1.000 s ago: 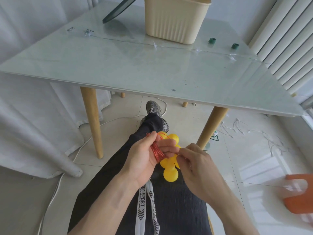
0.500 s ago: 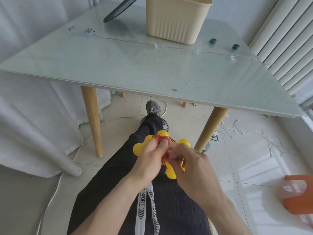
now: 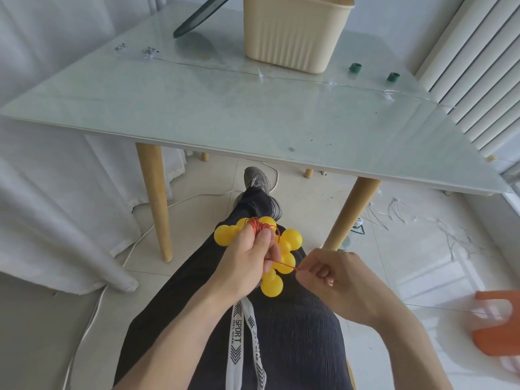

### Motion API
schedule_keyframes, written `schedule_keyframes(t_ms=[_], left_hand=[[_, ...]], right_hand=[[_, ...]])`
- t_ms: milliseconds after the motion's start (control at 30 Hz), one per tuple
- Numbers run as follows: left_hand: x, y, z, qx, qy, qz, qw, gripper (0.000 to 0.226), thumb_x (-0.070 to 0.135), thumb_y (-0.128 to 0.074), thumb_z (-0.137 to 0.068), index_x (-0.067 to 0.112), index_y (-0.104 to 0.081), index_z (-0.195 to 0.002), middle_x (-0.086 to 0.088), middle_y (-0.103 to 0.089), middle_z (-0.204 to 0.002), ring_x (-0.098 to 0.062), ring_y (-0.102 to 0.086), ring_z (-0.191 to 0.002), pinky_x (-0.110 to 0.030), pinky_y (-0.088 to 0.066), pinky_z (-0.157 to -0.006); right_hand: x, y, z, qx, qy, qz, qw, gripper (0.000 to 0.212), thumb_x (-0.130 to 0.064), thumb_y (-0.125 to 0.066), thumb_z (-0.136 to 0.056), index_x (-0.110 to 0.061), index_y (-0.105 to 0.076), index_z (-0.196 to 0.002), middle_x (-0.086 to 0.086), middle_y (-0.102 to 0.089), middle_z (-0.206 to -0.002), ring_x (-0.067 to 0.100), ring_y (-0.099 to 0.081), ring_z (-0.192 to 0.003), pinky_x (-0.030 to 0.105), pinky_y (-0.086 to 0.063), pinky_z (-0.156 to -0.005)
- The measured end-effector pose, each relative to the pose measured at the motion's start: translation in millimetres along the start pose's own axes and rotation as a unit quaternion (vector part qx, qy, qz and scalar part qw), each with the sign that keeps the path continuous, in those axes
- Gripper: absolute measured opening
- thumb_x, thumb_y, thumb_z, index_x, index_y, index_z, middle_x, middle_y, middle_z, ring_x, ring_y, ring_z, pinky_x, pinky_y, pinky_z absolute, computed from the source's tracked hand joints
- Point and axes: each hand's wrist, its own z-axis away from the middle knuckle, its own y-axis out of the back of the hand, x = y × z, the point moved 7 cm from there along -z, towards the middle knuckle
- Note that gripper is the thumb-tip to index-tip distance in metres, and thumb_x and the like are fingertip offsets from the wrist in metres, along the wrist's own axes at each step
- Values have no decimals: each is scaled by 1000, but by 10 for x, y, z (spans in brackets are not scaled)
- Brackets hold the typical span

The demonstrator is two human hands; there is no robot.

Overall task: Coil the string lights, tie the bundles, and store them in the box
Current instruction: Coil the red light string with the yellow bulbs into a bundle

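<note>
I have the left hand (image 3: 247,260) curled around a bundle of string lights (image 3: 284,249), a cluster of yellow ball bulbs bound with coils of thin red wire (image 3: 260,225). The bundle sits above my lap, over the dark trousers (image 3: 295,333), below the near edge of the counter (image 3: 197,114). The thumb and fingers grip the wound wire at the top of the bundle, and bulbs stick out to both sides and beneath the hand.

My right hand (image 3: 334,274) is just beside the bundle, to its right, with the fingertips pinching the loose end of the red wire. That strand runs taut from the pinch back to the bundle, crossing one of the lower bulbs.

On the counter, well apart from the hands, the cream ribbed box (image 3: 295,32) stands upright near the far edge. To its right lie two small green rolls (image 3: 355,67); I cannot tell what they are made of. A thin clear-wired string (image 3: 295,78) stretches across the counter in front of the box, with small clear pieces at its left end. A dark oval object (image 3: 197,15) leans at the back left of the counter.

More pale wire lies loose on the floor (image 3: 422,220) to the right, near an orange stool (image 3: 498,325).
</note>
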Motion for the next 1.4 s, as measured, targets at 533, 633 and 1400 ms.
schedule_keyframes(t_ms=[533,633,1400], left_hand=[[-42,-196,55,-156,32,10,987,38,30,-39,-107,17,-38,-71,9,-29,-56,-9,-24,-52,-25,-22,-51],[-46,-122,45,-123,51,66,989,40,25,-37,-107,17,-38,-69,8,-26,-55,-11,-19,-51,-30,-14,-50],[-234,89,1,62,172,247,952,39,34,-45,-103,14,-48,-70,-1,-42,-53,-16,-34,-43,-26,-34,-43]], right_hand=[[-180,134,-159,89,61,-54,993,10,-35,-64,-94,-36,-66,-84,-17,-68,-79,3,-64,-81,10,-43,-66],[-56,36,-170,20,42,-72,996,11,-39,-61,-96,-39,-63,-85,-17,-69,-80,4,-67,-80,15,-48,-68],[-341,-102,47,120,29,43,991,27,-31,-58,-96,-29,-57,-69,-11,-48,-67,10,-49,-63,21,-37,-56]])
